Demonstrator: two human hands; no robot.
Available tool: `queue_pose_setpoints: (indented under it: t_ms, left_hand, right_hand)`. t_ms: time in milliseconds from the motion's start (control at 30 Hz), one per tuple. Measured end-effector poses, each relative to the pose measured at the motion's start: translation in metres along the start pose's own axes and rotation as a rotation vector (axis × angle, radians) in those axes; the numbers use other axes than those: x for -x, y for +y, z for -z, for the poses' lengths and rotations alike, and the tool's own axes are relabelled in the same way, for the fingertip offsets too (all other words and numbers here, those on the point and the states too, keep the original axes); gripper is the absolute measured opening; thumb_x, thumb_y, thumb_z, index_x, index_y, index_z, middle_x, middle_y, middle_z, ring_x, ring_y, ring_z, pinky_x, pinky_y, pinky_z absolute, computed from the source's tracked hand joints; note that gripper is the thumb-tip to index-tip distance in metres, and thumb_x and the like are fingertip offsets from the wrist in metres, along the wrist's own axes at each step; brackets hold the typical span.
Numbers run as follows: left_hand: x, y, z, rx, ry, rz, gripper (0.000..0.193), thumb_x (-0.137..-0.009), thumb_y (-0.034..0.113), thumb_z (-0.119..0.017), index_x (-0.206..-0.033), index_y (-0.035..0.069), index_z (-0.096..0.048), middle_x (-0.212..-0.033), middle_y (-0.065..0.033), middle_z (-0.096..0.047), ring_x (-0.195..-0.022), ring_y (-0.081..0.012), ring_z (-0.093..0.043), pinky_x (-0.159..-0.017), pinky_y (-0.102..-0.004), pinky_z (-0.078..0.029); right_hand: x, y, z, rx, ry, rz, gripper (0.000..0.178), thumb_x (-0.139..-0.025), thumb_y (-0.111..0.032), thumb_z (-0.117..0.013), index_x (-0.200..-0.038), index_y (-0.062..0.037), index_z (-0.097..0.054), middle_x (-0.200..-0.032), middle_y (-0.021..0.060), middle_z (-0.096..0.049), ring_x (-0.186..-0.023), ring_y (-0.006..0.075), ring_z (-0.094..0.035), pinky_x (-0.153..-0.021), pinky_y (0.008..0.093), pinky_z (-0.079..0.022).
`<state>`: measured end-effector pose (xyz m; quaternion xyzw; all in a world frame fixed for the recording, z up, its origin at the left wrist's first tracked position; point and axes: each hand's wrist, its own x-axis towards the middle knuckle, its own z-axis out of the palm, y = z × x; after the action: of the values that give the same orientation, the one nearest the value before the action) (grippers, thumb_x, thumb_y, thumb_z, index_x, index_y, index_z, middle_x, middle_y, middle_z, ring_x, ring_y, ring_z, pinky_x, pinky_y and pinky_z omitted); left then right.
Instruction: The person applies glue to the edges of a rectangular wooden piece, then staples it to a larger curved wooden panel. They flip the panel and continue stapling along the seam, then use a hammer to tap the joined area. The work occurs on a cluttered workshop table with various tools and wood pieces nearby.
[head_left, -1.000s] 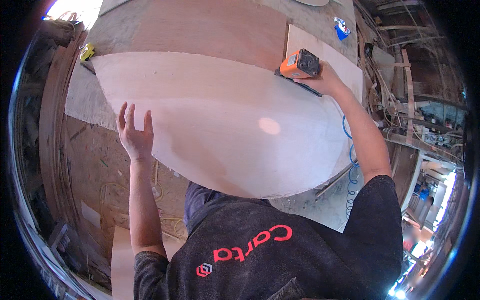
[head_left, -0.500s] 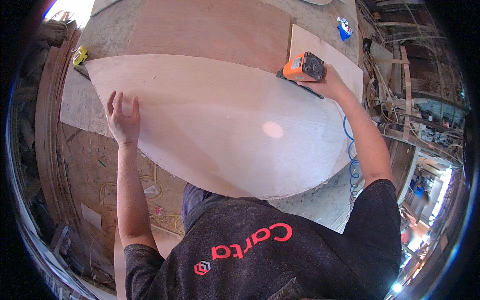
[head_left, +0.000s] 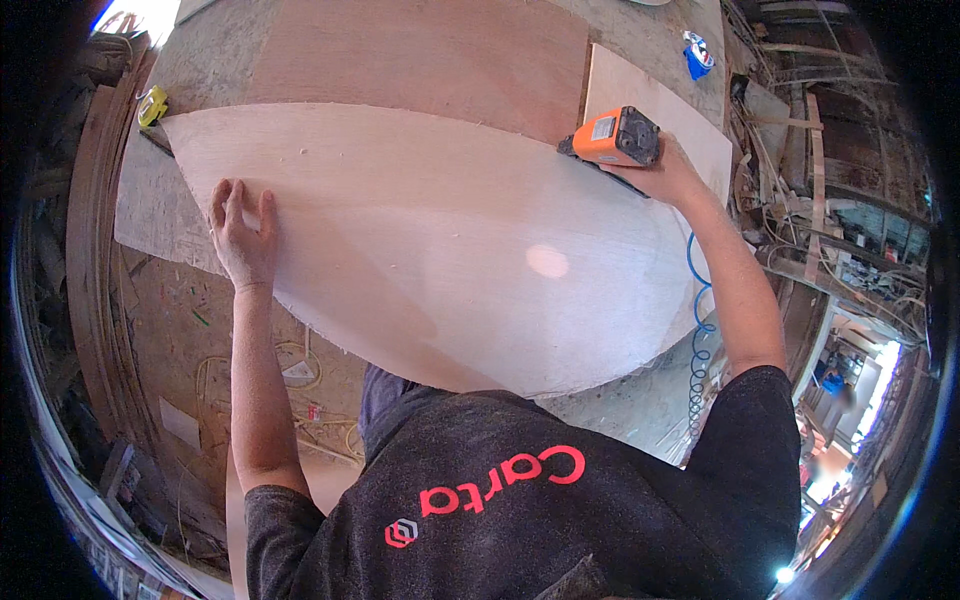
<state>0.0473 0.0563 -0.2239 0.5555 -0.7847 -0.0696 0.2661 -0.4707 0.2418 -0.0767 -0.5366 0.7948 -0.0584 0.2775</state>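
A large, pale plywood panel (head_left: 400, 210) with curved edges lies before me. My left hand (head_left: 243, 235) rests at its left edge, with the fingers spread on the wood and nothing held. At the panel's far right edge, my right hand (head_left: 672, 172) is wrapped around the handle of an orange and black pneumatic nail gun (head_left: 610, 138). The gun's black lower part sits against the panel near its rim; its very tip is hard to make out. From below my right forearm hangs a blue coiled air hose (head_left: 704, 328).
A reddish-brown wood sheet (head_left: 420, 60) and a lighter board (head_left: 650, 95) lie beyond the panel. A yellow tape measure (head_left: 152, 106) sits by its left corner, and a blue-and-white packet (head_left: 698, 56) lies far right. Stacked boards (head_left: 92, 260) line the left. Cords (head_left: 325, 385) trail on the floor.
My right hand and the nail gun have shifted very slightly right along the panel's edge. My left hand stays at the left edge, and the view has moved a little.
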Motion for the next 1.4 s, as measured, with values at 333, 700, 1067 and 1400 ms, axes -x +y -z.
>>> queue_pose_setpoints:
  t_ms: [333,700,1067,1400]
  left_hand:
    - [0.001,-0.006,-0.002,-0.012,0.021,0.0,0.046,-0.091,0.03,-0.076,-0.125,-0.002,-0.069,-0.135,-0.0222,-0.061,-0.13,-0.0386,-0.056,-0.11,-0.047,-0.046]
    - [-0.01,0.027,0.014,-0.214,-0.045,-0.027,0.063,-0.097,0.045,-0.066,-0.142,0.003,-0.056,-0.15,-0.0217,-0.049,-0.143,-0.0388,-0.042,-0.118,-0.0531,-0.034]
    - [-0.006,0.047,0.021,-0.245,-0.08,0.001,0.066,-0.1,0.048,-0.061,-0.149,0.006,-0.049,-0.157,-0.0217,-0.044,-0.15,-0.0379,-0.034,-0.123,-0.0555,-0.025]
    - [-0.006,0.059,0.026,-0.27,-0.066,-0.016,0.063,-0.1,0.046,-0.062,-0.146,0.003,-0.051,-0.153,-0.025,-0.046,-0.147,-0.0401,-0.037,-0.123,-0.0549,-0.026]
  right_hand:
    - [-0.005,0.002,-0.002,0.115,-0.019,-0.008,0.042,-0.081,-0.03,-0.087,-0.116,-0.0115,-0.074,-0.109,0.0117,-0.077,-0.104,0.0291,-0.073,-0.092,0.0404,-0.058]
    - [0.005,-0.047,0.012,-0.075,0.007,0.028,0.045,-0.078,-0.028,-0.09,-0.114,-0.0069,-0.074,-0.107,0.0117,-0.078,-0.102,0.0253,-0.074,-0.093,0.0378,-0.057]
    - [0.005,-0.038,0.015,-0.088,0.007,0.087,0.047,-0.078,-0.031,-0.09,-0.117,-0.0088,-0.073,-0.108,0.0101,-0.078,-0.102,0.0232,-0.074,-0.093,0.0377,-0.058]
    - [0.008,-0.044,0.019,0.042,-0.025,0.064,0.041,-0.082,-0.033,-0.087,-0.115,-0.0118,-0.076,-0.106,0.0113,-0.078,-0.104,0.027,-0.074,-0.093,0.0391,-0.058]
